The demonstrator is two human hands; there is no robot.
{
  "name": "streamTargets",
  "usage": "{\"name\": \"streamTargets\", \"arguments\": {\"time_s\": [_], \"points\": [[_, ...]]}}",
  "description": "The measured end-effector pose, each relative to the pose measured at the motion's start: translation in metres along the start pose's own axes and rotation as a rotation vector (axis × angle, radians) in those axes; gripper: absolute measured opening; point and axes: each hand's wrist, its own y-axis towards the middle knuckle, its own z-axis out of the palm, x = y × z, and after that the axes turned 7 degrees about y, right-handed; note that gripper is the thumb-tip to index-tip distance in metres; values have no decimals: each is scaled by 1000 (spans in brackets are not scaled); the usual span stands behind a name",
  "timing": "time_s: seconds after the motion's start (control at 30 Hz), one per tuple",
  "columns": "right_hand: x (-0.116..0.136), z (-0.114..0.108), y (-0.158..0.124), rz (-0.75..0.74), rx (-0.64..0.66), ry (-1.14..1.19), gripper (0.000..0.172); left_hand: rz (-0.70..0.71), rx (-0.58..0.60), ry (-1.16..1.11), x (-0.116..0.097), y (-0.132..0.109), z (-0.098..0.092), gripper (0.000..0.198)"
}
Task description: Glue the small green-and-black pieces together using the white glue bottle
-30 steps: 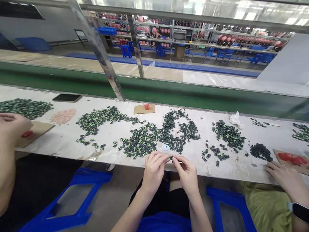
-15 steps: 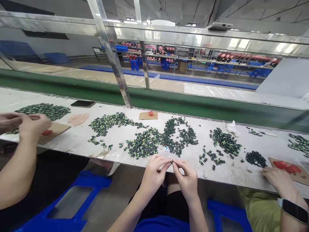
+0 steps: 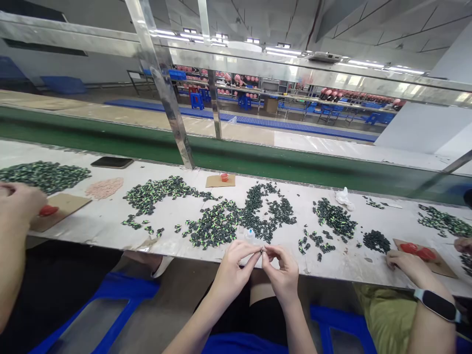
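Pinching part (image 3: pixel 262 250) in fingertip grip of left hand (image 3: pixel 235 263) and right hand (image 3: pixel 282 268), at near edge of table (image 3: pixel 106 223); best to press lightly, hold square, and work over table to catch drops.

Small piece (image 3: pixel 262 250): mostly hidden between left hand (image 3: pixel 236 265) and right hand (image 3: pixel 282 270); kind indistinct.
Co-worker's hand (image 3: pixel 22 204): cut off by the left edge.
Blue stool (image 3: pixel 129 289): cut off by the bottom edge.
Far shelves (image 3: pixel 236 84): too small for detail.
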Motion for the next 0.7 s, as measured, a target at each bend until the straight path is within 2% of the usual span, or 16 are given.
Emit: {"name": "streamTargets", "arguments": {"time_s": [0.13,0.27,0.37,0.57,0.7], "points": [[0,6,3,185,-9,129,10,-1,-56,135,5,0,-2,15],[1,3,6,322,53,218,11,18,-44,209,8,1,-6,15],[2,0,9,376,98,255,12,53,-18,236,10,2,-8,15],[-8,5,14,434,92,289,19,100,-7,251,19,0,-9,19],[-12,4,14,454,196,263,16,108,-10,240,26,-8,-4,19]]}}
